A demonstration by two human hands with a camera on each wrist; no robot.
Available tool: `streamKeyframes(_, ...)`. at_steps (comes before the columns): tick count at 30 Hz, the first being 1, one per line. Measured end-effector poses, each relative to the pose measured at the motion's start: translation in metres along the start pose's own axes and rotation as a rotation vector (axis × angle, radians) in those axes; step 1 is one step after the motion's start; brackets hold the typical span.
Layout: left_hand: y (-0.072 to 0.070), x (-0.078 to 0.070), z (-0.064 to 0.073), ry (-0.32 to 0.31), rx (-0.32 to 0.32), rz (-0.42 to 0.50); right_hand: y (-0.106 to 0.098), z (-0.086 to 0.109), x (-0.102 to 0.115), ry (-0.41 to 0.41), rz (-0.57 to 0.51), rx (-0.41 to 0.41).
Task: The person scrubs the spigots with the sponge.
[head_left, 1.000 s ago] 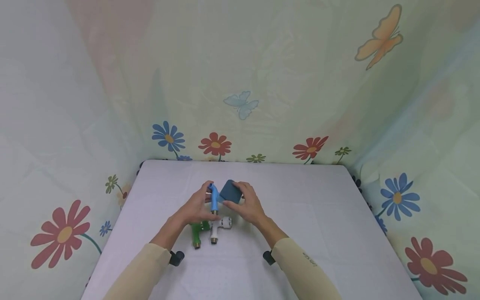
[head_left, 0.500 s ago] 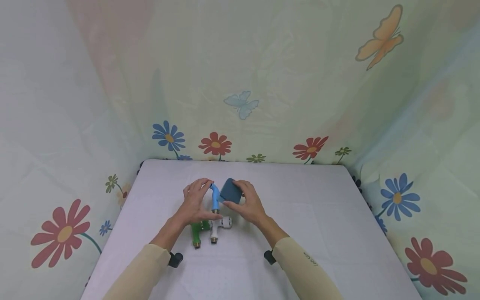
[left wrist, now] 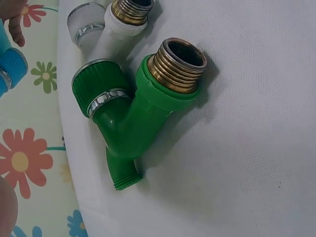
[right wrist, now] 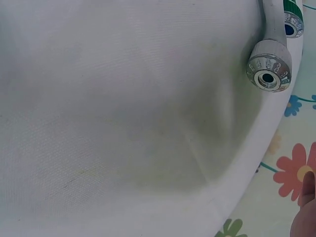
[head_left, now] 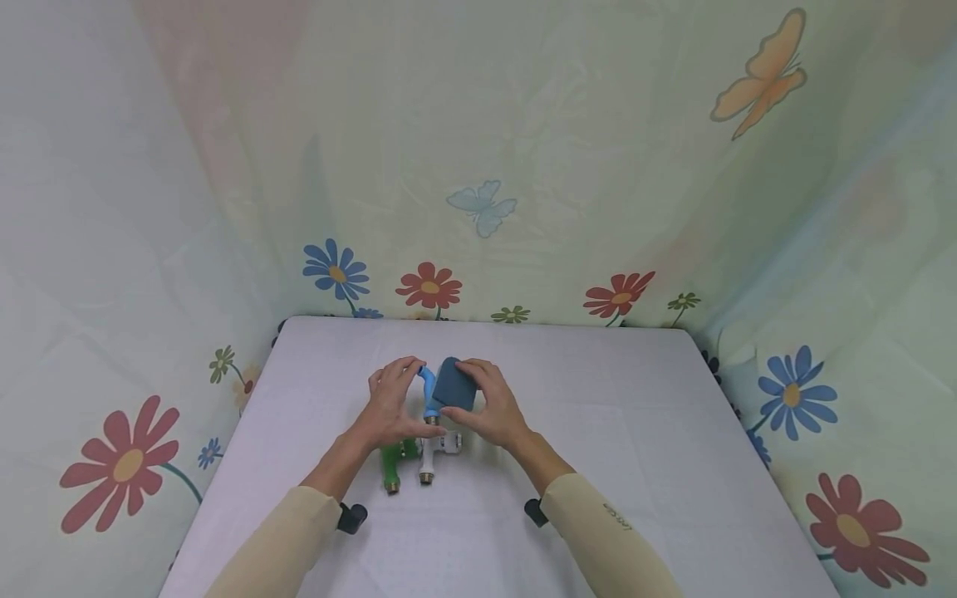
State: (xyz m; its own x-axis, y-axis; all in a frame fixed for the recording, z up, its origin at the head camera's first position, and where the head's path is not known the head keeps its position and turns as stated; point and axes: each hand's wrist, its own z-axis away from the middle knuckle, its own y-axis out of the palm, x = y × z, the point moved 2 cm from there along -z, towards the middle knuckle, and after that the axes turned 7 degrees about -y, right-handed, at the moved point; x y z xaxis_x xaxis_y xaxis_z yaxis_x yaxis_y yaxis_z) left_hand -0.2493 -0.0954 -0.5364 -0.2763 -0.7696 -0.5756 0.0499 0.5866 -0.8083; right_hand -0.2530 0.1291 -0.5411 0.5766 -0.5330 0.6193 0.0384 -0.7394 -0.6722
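My left hand pinches a blue plastic tap lengthwise, fingertips at the spout end and thumb by its brass-threaded end. A dark blue square pad, perhaps a cloth or sponge, is gripped between the thumb and fingers of my right hand. The pad overlaps the tap's right side. In the left wrist view, the tap's ribbed blue knob shows at the left edge. Beneath the hands lie a green tap and a white tap, side by side on the table.
A white cloth covers the table. Its far edge meets a curtain printed with flowers and butterflies. Both taps lie left of centre, and the white tap's round knob faces right.
My left fingers have shifted from behind the blue tap to its spout end. The right hand has brought the pad slightly left, over the tap's side. The green and white taps stay put.
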Motion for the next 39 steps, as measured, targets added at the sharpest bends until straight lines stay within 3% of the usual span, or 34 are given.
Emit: streamKeyframes(39,0.002,-0.011,0.006,0.006,0.0,0.041,0.002,-0.008,0.006,0.181,0.134,0.024)
